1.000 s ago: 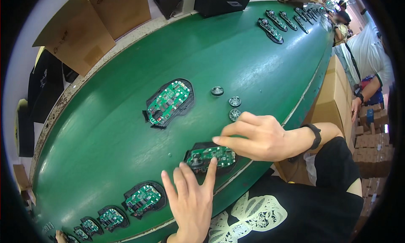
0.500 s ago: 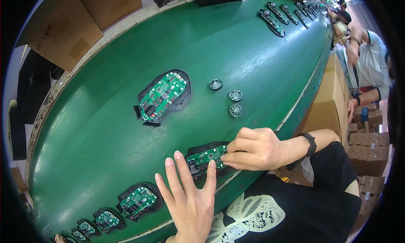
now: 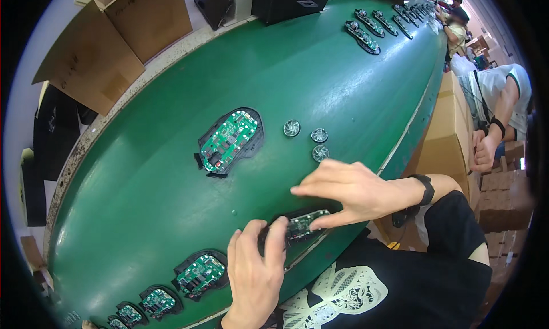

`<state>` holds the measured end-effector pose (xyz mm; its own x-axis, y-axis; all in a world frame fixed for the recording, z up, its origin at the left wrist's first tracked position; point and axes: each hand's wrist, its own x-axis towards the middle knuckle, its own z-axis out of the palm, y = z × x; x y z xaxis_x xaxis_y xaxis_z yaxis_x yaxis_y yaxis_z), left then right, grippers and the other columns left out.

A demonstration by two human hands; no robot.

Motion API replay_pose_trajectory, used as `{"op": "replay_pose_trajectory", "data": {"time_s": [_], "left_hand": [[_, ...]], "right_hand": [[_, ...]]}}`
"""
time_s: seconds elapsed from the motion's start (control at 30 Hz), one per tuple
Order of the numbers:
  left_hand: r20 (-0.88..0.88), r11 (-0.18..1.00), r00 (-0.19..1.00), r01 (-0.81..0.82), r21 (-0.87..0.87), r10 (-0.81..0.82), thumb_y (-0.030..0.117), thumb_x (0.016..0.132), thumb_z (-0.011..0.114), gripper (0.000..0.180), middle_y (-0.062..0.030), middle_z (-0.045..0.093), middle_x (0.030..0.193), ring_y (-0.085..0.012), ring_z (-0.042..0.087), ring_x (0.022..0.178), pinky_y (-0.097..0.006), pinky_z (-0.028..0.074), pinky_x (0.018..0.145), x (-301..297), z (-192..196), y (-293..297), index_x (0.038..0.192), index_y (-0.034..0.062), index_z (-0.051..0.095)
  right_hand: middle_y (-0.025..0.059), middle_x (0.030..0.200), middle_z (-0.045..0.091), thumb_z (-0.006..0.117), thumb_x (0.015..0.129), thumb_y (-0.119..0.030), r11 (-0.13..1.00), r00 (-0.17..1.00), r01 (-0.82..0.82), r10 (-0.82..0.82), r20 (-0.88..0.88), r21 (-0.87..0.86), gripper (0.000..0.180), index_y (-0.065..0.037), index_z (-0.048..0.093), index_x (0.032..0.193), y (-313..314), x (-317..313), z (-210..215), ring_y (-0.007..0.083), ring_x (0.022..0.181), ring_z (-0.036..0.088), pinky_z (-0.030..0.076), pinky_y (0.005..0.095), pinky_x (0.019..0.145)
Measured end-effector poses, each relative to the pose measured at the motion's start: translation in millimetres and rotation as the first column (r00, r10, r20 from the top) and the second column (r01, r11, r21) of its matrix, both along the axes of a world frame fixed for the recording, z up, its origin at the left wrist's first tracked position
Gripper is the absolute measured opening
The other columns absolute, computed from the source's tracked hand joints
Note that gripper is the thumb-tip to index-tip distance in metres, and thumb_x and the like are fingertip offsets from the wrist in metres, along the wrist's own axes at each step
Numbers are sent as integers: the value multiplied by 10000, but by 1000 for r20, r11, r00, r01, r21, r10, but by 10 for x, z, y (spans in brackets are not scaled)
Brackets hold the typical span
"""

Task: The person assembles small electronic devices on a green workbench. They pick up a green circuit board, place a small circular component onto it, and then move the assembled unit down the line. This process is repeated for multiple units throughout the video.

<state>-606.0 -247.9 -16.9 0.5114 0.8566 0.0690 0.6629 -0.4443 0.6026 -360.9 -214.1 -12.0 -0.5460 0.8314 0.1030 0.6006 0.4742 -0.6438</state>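
The left hand (image 3: 255, 274) has its grip clasped on the left end of a circuit-board unit (image 3: 303, 227), which sits tilted near the close edge of the green desk (image 3: 154, 186). The right hand (image 3: 359, 192) has a released grip: its thumb lies at the unit's right end while the fingers extend apart from it, above the desk. Just beyond the right hand are 3 round metallic wheels (image 3: 319, 136); farther left, a separate black-shelled unit (image 3: 231, 139) lies flat, board upward.

I'm watching a green bench (image 3: 171, 157) carrying three wheels (image 3: 319, 135), a black-shelled circuit board (image 3: 231, 136) left of them, further boards (image 3: 362, 37) well beyond.
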Motion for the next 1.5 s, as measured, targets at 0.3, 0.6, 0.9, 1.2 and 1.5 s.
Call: {"op": "replay_pose_trajectory", "data": {"time_s": [0.3,0.6,0.9,1.2,1.5], "left_hand": [[339,990,935,-67,-121,105,7,703,838,446,-98,748,944,-241,717,807,-323,574,722,-180,187,166,1119,23,679],[442,989,896,90,-115,-30,-33,708,809,342,-104,737,976,-263,717,883,-332,573,764,-179,315,210,1017,20,673],[471,986,880,126,-108,-60,-33,696,809,358,-100,735,977,-265,719,893,-331,573,769,-196,305,253,1020,12,665],[475,981,879,126,-149,-40,-42,691,805,356,-101,736,977,-266,719,896,-334,574,772,-266,284,297,1017,8,672],[447,976,893,139,-170,-49,-46,696,803,347,-101,735,973,-262,717,901,-335,572,777,-285,331,365,1014,12,678]], "right_hand": [[11,882,626,762,779,-141,987,989,-66,84,-122,146,228,-105,692,994,4,-320,277,199,772,606,523,332,575],[7,854,649,830,716,-75,993,949,-122,116,-294,-4,224,-77,713,907,72,-306,485,192,759,593,473,290,511],[-7,826,612,787,705,-83,996,957,-88,76,-280,-31,207,-82,654,863,63,-334,521,182,790,586,488,315,496],[-10,812,599,777,715,-81,997,964,-77,66,-256,-32,189,-84,646,851,111,-403,540,173,780,583,464,309,456],[4,847,595,779,728,-93,993,963,-98,78,-257,-65,214,-77,637,886,147,-403,551,186,803,580,472,319,467]]}}
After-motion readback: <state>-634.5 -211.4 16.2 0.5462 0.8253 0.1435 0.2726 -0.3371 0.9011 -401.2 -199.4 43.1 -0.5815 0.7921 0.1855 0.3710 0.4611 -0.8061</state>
